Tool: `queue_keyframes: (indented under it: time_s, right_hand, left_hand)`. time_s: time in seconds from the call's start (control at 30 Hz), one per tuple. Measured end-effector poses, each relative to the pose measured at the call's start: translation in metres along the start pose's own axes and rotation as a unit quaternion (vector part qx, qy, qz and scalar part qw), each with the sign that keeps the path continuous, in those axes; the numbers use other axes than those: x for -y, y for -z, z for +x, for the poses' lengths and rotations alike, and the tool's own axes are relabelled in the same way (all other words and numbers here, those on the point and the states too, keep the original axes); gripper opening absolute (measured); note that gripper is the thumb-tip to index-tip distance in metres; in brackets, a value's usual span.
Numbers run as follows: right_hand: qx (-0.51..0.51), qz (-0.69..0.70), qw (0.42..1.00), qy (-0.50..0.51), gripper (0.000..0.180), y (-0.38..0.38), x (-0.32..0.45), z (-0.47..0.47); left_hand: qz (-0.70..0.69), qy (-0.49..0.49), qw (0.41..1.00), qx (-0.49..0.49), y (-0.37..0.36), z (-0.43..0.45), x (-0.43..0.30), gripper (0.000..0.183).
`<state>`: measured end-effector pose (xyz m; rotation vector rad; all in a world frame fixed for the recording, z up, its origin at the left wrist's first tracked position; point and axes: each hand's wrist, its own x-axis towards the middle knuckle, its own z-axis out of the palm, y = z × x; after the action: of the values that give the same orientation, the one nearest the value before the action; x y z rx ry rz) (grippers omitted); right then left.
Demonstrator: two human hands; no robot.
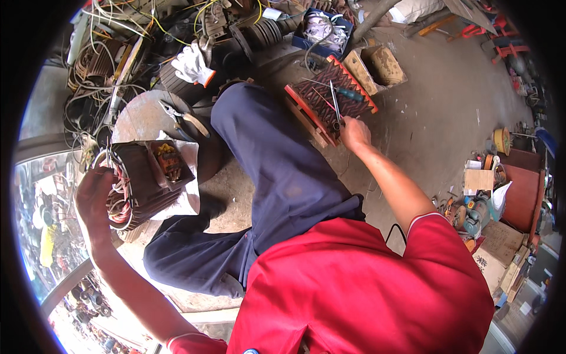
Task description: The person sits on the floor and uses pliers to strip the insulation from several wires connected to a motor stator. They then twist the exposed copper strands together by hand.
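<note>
On my left, an electric motor stator with a finned housing lies on a white cloth. Red and pale winding wires show at its open end, and its terminal box is uncovered. My left hand is at these windings; its fingertips are in shadow, so whether they pinch a wire is unclear. My right hand is closed around the handle end of metal scissors, over a red-edged slatted crate. A screwdriver with a teal handle lies on the crate.
Pliers and a wooden-handled tool rest on a round stool top. White gloves lie beyond. A blue box of paper scraps and a cardboard box stand by the crate. Tangled cables crowd the far left.
</note>
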<state>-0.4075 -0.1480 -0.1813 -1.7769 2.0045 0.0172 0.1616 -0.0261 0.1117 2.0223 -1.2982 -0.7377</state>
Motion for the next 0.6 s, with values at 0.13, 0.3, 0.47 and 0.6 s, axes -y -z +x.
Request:
queue_keyframes:
  time_s: [0.13, 0.3, 0.47, 0.6]
  right_hand:
    - [-0.038, -0.005, 0.999, 0.000, 0.030, -0.036, -0.024, 0.012]
    - [-0.037, -0.015, 0.999, -0.013, 0.020, -0.053, -0.023, 0.027]
    - [-0.031, -0.045, 0.998, -0.019, 0.024, -0.073, -0.038, 0.049]
    - [0.013, -0.120, 0.993, 0.014, 0.030, -0.087, -0.060, 0.079]
  left_hand:
    - [-0.059, 0.009, 0.998, -0.011, -0.003, 0.003, 0.002, 0.024]
    - [-0.022, 0.014, 0.998, -0.053, -0.012, -0.015, -0.003, 0.027]
    - [-0.055, -0.056, 0.997, 0.004, -0.017, -0.011, -0.034, 0.028]
    - [-0.023, -0.058, 0.998, -0.002, -0.012, -0.011, -0.023, 0.024]
